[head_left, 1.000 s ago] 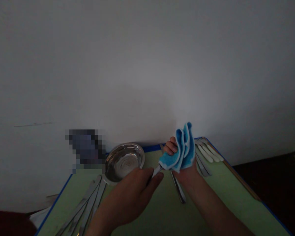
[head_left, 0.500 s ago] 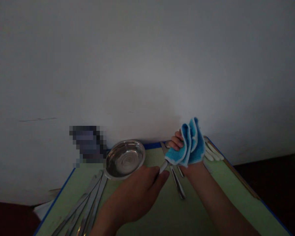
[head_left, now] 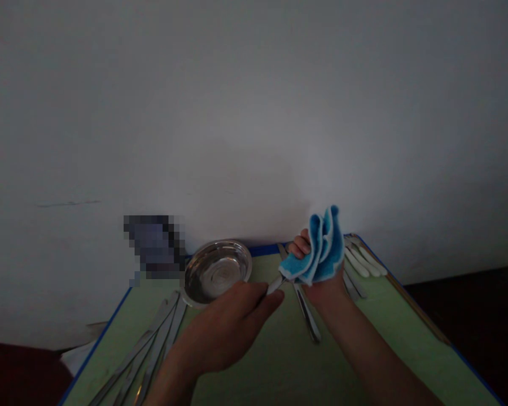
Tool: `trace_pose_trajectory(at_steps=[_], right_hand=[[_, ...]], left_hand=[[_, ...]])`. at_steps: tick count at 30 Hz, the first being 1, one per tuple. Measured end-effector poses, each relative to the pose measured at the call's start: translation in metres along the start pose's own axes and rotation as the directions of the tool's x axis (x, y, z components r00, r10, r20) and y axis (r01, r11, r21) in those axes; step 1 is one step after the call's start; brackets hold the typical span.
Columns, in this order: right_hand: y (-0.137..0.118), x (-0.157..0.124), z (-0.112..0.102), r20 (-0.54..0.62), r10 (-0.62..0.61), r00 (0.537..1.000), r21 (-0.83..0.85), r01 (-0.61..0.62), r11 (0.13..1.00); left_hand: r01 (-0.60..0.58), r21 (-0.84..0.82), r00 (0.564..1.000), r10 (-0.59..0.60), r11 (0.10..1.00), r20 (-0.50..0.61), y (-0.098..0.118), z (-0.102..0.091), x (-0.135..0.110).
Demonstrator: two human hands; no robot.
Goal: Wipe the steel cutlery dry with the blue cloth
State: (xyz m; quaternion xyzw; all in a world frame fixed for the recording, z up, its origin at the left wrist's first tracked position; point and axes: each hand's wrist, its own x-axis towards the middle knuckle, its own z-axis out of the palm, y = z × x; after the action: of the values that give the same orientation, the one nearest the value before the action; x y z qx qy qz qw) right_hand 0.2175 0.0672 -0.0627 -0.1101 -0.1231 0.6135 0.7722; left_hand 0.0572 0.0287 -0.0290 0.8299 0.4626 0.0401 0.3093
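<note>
My left hand (head_left: 237,327) is closed on a silver piece of metal cutlery (head_left: 275,283), thumb and fingers pinching it. Its far end goes into a folded blue cloth (head_left: 317,254) with white edges, so its kind is hidden. My right hand (head_left: 302,245) grips that cloth around the cutlery; curled fingertips show at its left side. Beneath my right wrist lies a metal handle (head_left: 308,318), its far end covered by the cloth. To the left of the cloth a steel bowl (head_left: 218,273) stands beyond my left hand.
Several flat metal table knives (head_left: 152,344) lie fanned at the left of the green table (head_left: 254,378). White-handled cutlery (head_left: 364,259) and flat metal pieces (head_left: 354,285) lie at the right. A blurred-out dark object (head_left: 156,245) stands back left, against the wall (head_left: 254,113).
Both hands have shifted slightly left with the cloth and the cutlery. More of the flat metal pieces and white-handled cutlery at the right now shows beside my right wrist.
</note>
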Motion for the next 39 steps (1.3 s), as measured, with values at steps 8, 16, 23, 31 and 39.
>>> trace_pose_trajectory(at_steps=[8, 16, 23, 31, 39], right_hand=[[0.019, -0.016, 0.014, -0.192, 0.030, 0.981, -0.101, -0.050, 0.994], [-0.003, 0.003, 0.003, -0.072, 0.044, 0.996, 0.017, -0.043, 0.999], [-0.016, 0.014, -0.012, 0.071, -0.001, 0.997, 0.069, -0.004, 0.998], [0.005, 0.002, -0.006, 0.020, 0.039, 0.999, 0.072, -0.040, 0.997], [-0.002, 0.009, -0.011, 0.070, 0.065, 0.995, 0.057, -0.069, 0.996]], left_hand=[[-0.061, -0.002, 0.997, 0.061, 0.998, -0.038, 0.000, 0.004, 0.007], [-0.073, 0.126, 0.996, 0.079, 0.989, -0.040, 0.005, 0.010, 0.002], [-0.082, 0.129, 0.996, 0.085, 0.988, -0.024, 0.003, 0.008, -0.002], [-0.036, 0.043, 0.999, 0.038, 0.998, -0.035, 0.000, 0.002, 0.004], [-0.049, 0.168, 0.996, 0.061, 0.985, -0.066, 0.011, 0.013, 0.008]])
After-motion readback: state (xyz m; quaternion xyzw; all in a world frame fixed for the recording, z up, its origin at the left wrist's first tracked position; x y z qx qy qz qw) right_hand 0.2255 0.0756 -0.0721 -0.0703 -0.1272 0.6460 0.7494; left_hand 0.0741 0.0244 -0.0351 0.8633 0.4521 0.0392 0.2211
